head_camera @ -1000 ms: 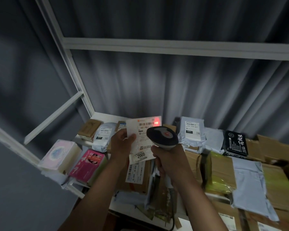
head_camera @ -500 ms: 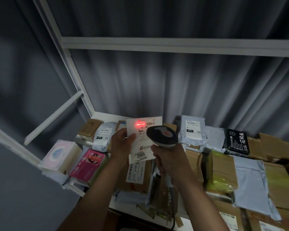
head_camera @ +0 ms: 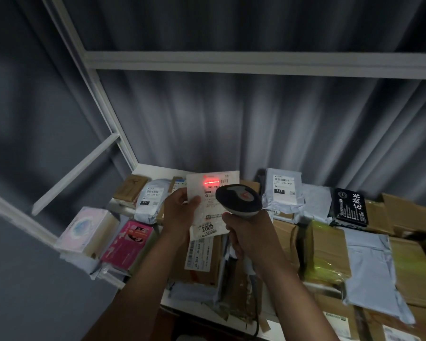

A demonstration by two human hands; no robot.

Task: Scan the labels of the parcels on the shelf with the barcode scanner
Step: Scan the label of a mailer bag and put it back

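Red scan line has slid from the label's corner onto the barcode (head_camera: 215,182), so prob reading now. Left hand (head_camera: 180,212) grips the white parcel (head_camera: 208,205) upright above the shelf (head_camera: 158,169), right hand (head_camera: 250,236) clenches barcode scanner (head_camera: 237,200).

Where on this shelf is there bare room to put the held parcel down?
Only a bare white strip of shelf at the back left corner, behind the small brown box. Elsewhere it is crowded, with cardboard boxes and grey mailers overlapping.
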